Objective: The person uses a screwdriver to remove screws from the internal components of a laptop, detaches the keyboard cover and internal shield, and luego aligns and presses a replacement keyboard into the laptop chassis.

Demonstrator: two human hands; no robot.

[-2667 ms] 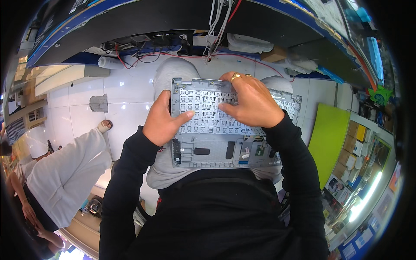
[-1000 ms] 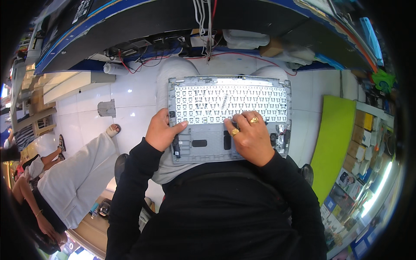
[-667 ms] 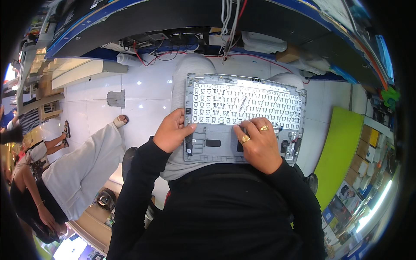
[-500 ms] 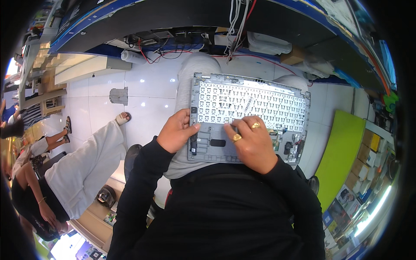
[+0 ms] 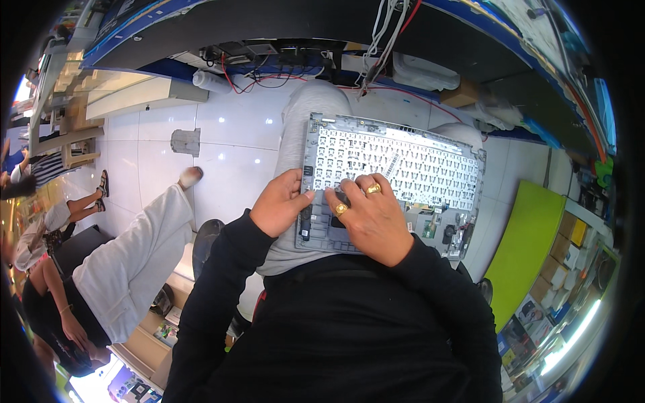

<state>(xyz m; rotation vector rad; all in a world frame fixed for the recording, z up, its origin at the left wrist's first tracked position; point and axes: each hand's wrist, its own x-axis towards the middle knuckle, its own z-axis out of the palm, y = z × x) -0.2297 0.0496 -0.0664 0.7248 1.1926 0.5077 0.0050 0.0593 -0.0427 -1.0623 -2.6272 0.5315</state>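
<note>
A grey laptop palm-rest cover (image 5: 317, 232) lies inner side up across my lap, with the perforated silvery back of its keyboard (image 5: 423, 168) filling the far part. At the cover's left edge my left hand (image 5: 279, 203) is closed round the rim, thumb on top and other fingers mostly hidden. My right hand (image 5: 376, 218), wearing two gold-coloured rings, rests over the near edge of the keyboard. Its fingers are bent and a little apart, fingertips touching the plate, and no tool shows in it. Part of the palm-rest area is hidden under this hand.
A dark bench (image 5: 282, 27) with hanging cables (image 5: 379, 47) runs along the far side. A green panel (image 5: 527, 248) stands to the right beside shelved boxes. At left, a person in light trousers (image 5: 134, 262) sits with one leg stretched over the tiled floor (image 5: 232, 144).
My right hand has slid left along the keyboard's near edge, closer to my left hand. The whole view has shifted slightly; my left hand keeps its hold on the cover.
</note>
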